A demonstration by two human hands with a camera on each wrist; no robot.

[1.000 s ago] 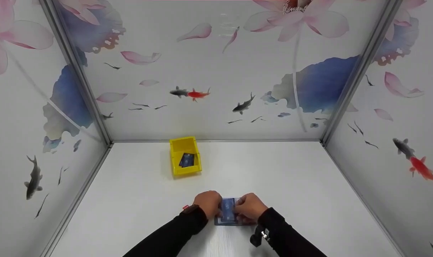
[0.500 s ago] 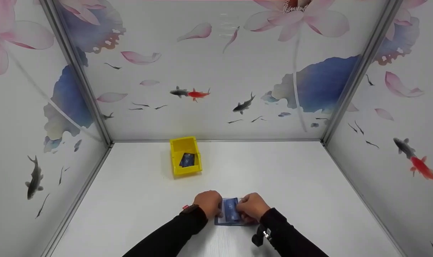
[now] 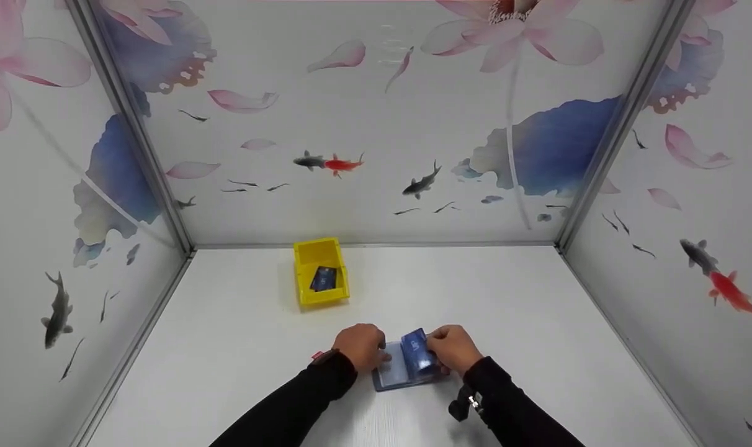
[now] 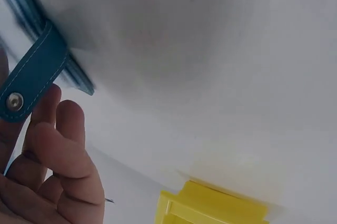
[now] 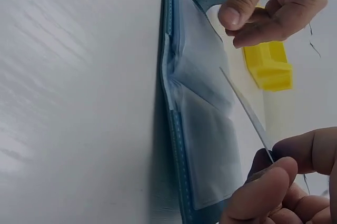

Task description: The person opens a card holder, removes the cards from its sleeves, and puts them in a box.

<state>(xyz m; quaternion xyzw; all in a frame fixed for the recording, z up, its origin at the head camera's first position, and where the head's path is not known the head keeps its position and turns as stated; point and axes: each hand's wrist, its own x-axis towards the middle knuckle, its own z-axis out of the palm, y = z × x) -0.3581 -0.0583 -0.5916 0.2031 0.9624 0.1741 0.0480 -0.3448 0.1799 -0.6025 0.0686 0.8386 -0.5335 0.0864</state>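
An open blue card holder [image 3: 392,366] with clear plastic sleeves lies on the white table. My right hand [image 3: 455,349] pinches a blue card [image 3: 419,352] by its right edge, tilted up above the right-hand page. Seen edge-on in the right wrist view, the card [image 5: 246,107] stands apart from the sleeves [image 5: 210,150]. My left hand [image 3: 358,347] is at the holder's left edge, its fingers loosely bent and gripping nothing that I can see. In the left wrist view, the holder's snap strap [image 4: 37,71] passes in front of the left fingers [image 4: 68,124].
Farther back on the table [image 3: 475,298], left of centre, stands a yellow bin [image 3: 323,297] with blue cards [image 3: 324,279] inside. Printed panels [image 3: 376,124] with metal corner posts [image 3: 131,124] enclose the table on the back and both sides.
My right hand has moved right and away from me, lifting and tilting the card off the left page. The left hand has shifted slightly away from me, and the holder has turned a little.
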